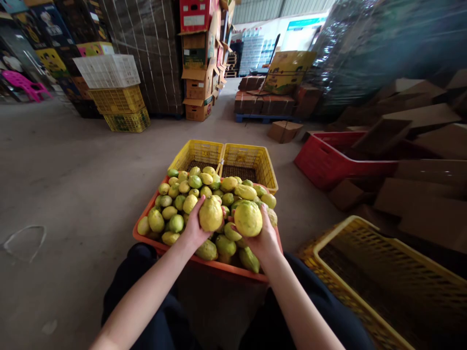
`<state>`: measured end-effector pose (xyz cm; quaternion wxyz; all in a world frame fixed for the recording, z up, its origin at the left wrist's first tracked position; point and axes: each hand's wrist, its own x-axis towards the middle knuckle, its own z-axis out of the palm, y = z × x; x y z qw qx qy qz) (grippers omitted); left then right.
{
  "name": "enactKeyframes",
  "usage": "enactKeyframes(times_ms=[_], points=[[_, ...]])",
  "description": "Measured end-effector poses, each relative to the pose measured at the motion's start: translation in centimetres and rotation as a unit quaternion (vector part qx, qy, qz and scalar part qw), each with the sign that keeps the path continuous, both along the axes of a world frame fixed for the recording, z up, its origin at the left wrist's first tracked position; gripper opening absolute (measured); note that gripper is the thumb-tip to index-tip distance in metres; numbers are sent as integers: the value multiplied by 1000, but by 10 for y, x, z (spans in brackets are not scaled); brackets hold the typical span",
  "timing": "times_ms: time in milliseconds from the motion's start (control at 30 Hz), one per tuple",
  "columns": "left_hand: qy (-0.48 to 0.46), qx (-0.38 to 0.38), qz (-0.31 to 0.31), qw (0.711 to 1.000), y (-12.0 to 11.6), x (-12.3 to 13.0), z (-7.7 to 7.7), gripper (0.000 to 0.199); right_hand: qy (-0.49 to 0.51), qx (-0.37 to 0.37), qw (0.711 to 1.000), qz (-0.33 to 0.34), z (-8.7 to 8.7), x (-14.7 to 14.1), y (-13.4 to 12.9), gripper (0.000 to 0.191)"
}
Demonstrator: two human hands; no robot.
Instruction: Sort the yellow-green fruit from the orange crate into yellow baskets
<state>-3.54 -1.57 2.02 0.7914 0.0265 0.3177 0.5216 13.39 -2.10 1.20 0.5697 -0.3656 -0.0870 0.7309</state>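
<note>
My left hand (197, 227) is closed around a yellow lemon (210, 214), with the thumb along its left side. In my right hand (265, 236) is a rounder, bumpy yellow lemon (248, 218), and the thumb lies on its right. Both fruits are held side by side, a small gap apart, above a heaped orange crate (235, 272). Yellow and green lemons (176, 223) of mixed sizes fill that crate. The fingers beneath the held fruits are mostly hidden.
Two yellow crates (251, 151) stand just behind the orange one. To the right are another yellow crate (352, 223), a red crate (321, 165) and loose cardboard boxes (419, 199). Stacked crates (120, 99) and cartons (199, 87) stand farther back.
</note>
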Motion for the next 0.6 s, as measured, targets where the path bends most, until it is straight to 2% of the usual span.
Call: enactKeyframes(times_ms=[200,300,433,600], points=[[-3,15,-34,999,1,-4,-4,42,38,-29,999,23,12,0,-5,35],[-7,12,-15,1000,2,-3,-7,44,29,5,1000,10,16,-1,-8,31],[-16,-8,7,1000,2,-3,-8,47,11,52,998,29,12,-2,-7,27],[-34,-16,47,998,3,-5,-2,56,9,31,998,50,7,-5,0,29]])
